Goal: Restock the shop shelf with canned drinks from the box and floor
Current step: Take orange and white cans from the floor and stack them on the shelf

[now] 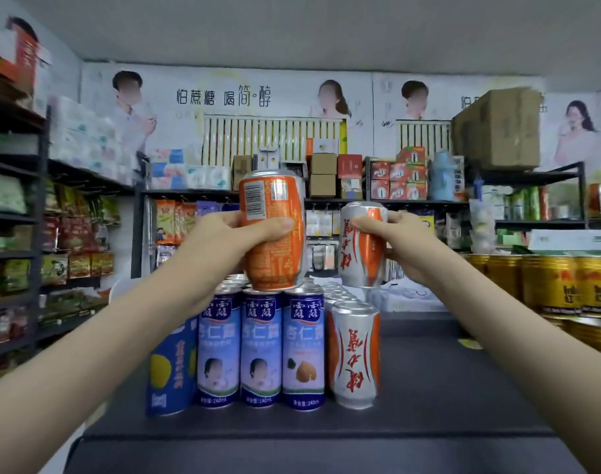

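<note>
My left hand [224, 239] grips an orange and silver drink can [273, 200], held upright just above the blue cans. My right hand [403, 246] holds a second silver and orange can [362, 261] in the air, over a row of matching cans. One such silver and orange can [355, 354] stands at the front of that row on the dark shelf [446, 388]. To its left stand three tall blue and white cans [261, 347] in a line, with more behind, and a darker blue can [171, 367] at the far left.
Gold cans [566, 285] are stacked at the shelf's right end. Between them and the silver row the dark shelf top is bare. Racks of snack packets [77, 241] fill the left side, and boxes and tissue packs line the back shelves.
</note>
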Available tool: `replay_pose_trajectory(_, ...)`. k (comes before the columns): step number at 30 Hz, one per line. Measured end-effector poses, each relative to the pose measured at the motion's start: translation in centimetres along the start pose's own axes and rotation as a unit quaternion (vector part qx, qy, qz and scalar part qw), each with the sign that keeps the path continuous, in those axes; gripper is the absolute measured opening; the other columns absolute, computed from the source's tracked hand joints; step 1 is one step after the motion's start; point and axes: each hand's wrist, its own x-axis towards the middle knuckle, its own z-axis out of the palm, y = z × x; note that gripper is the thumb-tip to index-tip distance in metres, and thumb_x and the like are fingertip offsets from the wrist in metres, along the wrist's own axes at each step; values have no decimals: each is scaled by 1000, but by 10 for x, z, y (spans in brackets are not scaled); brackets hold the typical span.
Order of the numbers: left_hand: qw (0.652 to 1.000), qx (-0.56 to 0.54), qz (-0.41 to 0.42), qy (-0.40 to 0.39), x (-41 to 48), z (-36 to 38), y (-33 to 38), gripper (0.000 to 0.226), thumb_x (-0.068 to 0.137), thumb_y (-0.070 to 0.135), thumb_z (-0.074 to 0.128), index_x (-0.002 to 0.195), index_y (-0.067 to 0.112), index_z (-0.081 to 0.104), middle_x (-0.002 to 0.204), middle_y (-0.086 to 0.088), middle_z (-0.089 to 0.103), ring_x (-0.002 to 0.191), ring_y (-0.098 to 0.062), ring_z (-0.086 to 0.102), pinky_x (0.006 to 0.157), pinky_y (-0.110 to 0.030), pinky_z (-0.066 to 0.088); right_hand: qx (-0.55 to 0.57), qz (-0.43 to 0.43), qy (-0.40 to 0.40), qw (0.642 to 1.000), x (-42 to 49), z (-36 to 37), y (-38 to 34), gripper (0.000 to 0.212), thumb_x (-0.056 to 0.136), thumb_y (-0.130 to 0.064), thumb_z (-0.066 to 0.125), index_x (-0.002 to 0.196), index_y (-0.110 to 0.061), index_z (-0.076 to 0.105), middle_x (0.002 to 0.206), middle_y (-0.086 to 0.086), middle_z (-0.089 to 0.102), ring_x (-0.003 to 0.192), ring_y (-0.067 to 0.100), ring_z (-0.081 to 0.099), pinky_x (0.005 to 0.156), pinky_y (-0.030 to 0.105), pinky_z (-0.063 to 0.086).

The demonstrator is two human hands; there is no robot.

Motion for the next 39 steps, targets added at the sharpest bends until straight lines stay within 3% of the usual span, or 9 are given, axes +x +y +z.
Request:
replay_pose_trajectory(4, 1000, 7, -13, 13, 10, -7, -12, 44, 56, 32, 74, 97, 19, 66, 87, 7, 75, 81, -7, 71, 76, -29, 52, -23, 26, 13, 999, 22, 14, 21, 37, 75, -27, 77, 102, -8, 60, 99, 10, 69, 93, 24, 66, 77, 33, 54)
replay_pose_trajectory(9, 999, 10, -29, 35, 14, -20, -26, 41, 56, 33, 73, 94, 22, 64, 83, 11, 74, 76, -3, 70, 70, -24, 49, 12, 32, 20, 999, 26, 16, 34, 39, 79, -21, 74, 110, -4, 59, 99, 11, 68, 91, 23, 66, 67, 28, 52)
replay_pose_trajectory(13, 999, 10, -35, 37, 18, -26, -31, 32, 64, 30, 73, 94, 23, 64, 85, 9, 74, 79, -5, 70, 69, -23, 49, 26, 10, 17, 999, 25, 15, 35, 44, 77, -17, 74, 116, -9, 55, 103, 12, 66, 95, 27, 65, 84, 40, 54)
replay_pose_trajectory(18, 999, 7, -32, 37, 22, -23, -33, 23, 72, 24, 74, 92, 22, 65, 83, 9, 74, 77, -5, 70, 71, -24, 50, 19, -19, -21, 999, 20, 18, 31, 40, 79, -18, 73, 116, -10, 58, 101, 8, 69, 89, 20, 68, 71, 29, 54)
replay_pose_trajectory(25, 999, -1, -17, 39, 22, -19, -30, 19, 73, 24, 73, 90, 24, 64, 78, 12, 74, 73, -1, 69, 64, -20, 49, -1, -29, -41, 999, 19, 20, 30, 34, 84, -21, 68, 115, -9, 60, 105, 12, 69, 92, 21, 68, 74, 29, 54)
replay_pose_trajectory(31, 999, 2, -27, 38, 22, -16, -33, 21, 74, 24, 73, 93, 24, 63, 92, 6, 72, 82, -5, 68, 67, -21, 48, 5, -49, -55, 997, 18, 18, 36, 32, 86, -21, 65, 115, -9, 59, 103, 11, 69, 91, 21, 67, 77, 31, 54)
replay_pose_trajectory(39, 999, 6, -30, 42, 23, -14, -38, 21, 76, 24, 73, 95, 23, 64, 96, 5, 71, 85, -5, 67, 68, -21, 46, 23, -61, -43, 997, 14, 22, 41, 27, 87, -20, 65, 111, -8, 60, 103, 10, 69, 89, 21, 69, 81, 39, 57)
